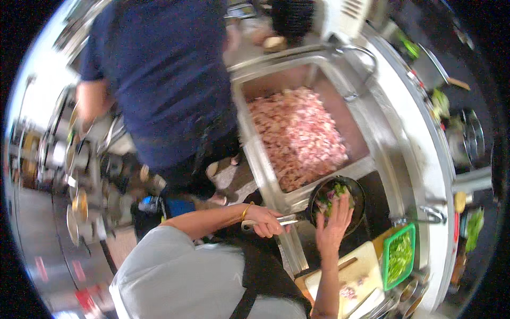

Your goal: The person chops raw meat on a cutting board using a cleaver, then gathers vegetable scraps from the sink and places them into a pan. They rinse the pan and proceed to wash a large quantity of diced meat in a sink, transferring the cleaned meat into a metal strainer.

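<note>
My left hand (265, 221) is wrapped round the metal handle (291, 218) of a dark frying pan (363, 204), which is held over the right-hand part of the sink. Chopped green and purple vegetables (325, 199) lie in the pan. My right hand (334, 223) reaches over the pan with its fingers stretched out, above or against the vegetables; whether it touches them I cannot tell. Near my right forearm lies a white cutting board (366, 263) with small purple-and-white chopped bits (348, 291) on it. A green-rimmed tray (386, 266) of sliced green vegetables stands beside the board.
A steel sink basin (354, 169) filled with chopped raw meat (303, 135) lies ahead. Two taps, one a curved faucet (433, 213), rise along its right side. Another person in a dark blue shirt (170, 80) stands close at the front left. Metal bowls (410, 292) sit at the lower right.
</note>
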Demonstrator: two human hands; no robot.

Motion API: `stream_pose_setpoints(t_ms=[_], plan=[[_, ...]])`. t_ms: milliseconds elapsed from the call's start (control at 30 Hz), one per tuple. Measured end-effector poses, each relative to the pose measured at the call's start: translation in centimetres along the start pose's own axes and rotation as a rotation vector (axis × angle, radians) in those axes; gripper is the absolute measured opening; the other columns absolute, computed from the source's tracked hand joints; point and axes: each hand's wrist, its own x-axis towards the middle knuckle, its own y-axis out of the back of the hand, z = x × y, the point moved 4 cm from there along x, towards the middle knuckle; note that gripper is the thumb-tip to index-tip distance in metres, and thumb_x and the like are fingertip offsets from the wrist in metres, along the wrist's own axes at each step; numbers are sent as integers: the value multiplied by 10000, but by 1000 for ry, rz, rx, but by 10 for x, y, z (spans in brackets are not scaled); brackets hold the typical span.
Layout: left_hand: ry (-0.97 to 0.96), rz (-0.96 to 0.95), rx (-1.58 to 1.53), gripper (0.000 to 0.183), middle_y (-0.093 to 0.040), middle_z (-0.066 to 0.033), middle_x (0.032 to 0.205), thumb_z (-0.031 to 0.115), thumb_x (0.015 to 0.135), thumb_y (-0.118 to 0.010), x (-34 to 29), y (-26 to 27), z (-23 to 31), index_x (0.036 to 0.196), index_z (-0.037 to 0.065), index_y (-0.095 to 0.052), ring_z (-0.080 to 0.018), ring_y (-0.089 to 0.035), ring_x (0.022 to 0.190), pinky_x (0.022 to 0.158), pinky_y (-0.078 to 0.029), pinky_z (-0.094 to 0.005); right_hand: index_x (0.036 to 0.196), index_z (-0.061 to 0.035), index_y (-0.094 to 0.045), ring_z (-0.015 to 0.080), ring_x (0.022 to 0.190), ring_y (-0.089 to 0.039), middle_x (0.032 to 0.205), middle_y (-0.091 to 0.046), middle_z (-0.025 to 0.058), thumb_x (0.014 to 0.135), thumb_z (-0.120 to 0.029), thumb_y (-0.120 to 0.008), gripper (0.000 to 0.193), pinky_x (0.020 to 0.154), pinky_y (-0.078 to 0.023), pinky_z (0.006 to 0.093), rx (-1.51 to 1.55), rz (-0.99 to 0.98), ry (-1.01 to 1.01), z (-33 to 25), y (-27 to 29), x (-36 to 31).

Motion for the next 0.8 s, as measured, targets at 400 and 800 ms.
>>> stream_pose_setpoints(t_ms=[400, 800], plan=[[-429, 481, 66, 262, -315, 111, 609, 134, 959, -588, -153, -57, -281, 1197, 122, -478, 2, -317, 457, 348, -243, -162, 1345, 1, -467, 416, 1296, -432, 1403, -447, 250, 1011, -333, -500, 474, 1077, -348, 533, 283, 75, 115, -12, -10, -118], [-860, 2010, -230, 342, -532, -63, 657, 116, 880, -581, -266, 5, -631, 1197, 92, -456, -203, -538, 518, 442, -438, -365, 1359, 30, -459, 431, 1236, -475, 1348, -490, 268, 984, -245, -528, 470, 1056, -386, 497, 77, -169, 94, 20, -107, -206]])
